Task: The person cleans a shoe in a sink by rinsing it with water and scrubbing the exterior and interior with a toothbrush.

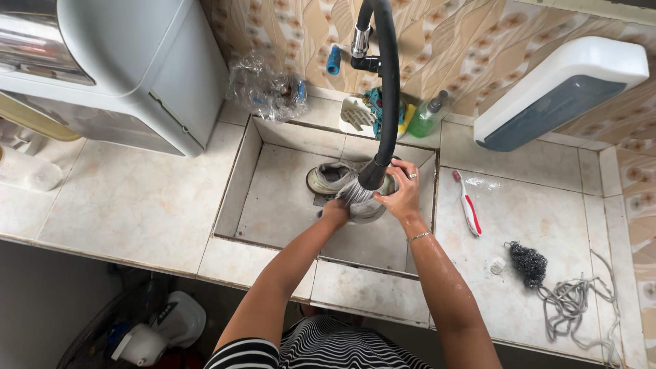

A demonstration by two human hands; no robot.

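Note:
A worn grey-white shoe (329, 176) lies in the tiled sink basin (273, 198). A black flexible faucet hose (390, 82) curves down from the wall, and water sprays from its head (372, 176) onto the shoe. My right hand (402, 191), with a ring and a wrist bracelet, grips the hose head. My left hand (335, 210) is below the spray and holds the near side of the shoe. Both forearms are wet.
A red-and-white toothbrush (468, 212), a steel wool scrubber (527, 263) and grey shoelaces (570, 304) lie on the right counter. A soap tray (355, 117), green bottle (427, 117) and crumpled plastic bottle (263, 89) sit by the wall. A grey appliance (137, 68) stands left.

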